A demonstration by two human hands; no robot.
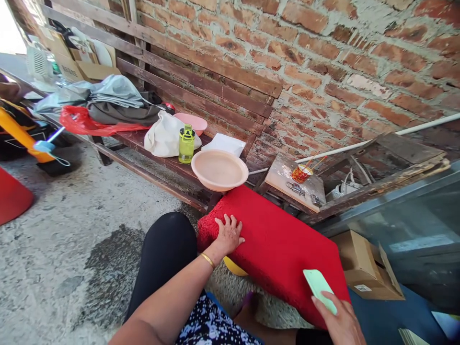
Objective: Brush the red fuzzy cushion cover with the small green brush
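Observation:
My left hand (229, 235), with a gold bangle at the wrist, lies on the near left end of a red cloth-covered surface (280, 239). Its fingers are spread and grip nothing. At the right end of the red cloth, my right hand (339, 316) is closed around a flat mint-green oblong (319, 287), its kind unclear. The oblong is over the cloth; whether it touches cannot be told. Just beyond the cloth's far left corner sits a peach basin (220, 167) on a wooden bench (151, 153).
On the bench are a yellow-green bottle (186, 146), a white bag (161, 136), a pink bowl (196, 123) and folded clothes (115, 103). A low stand (280, 179) holds a patterned paper cup (301, 173). Right of the cloth is an open cardboard box (366, 268). A brick wall (305, 62) rises behind.

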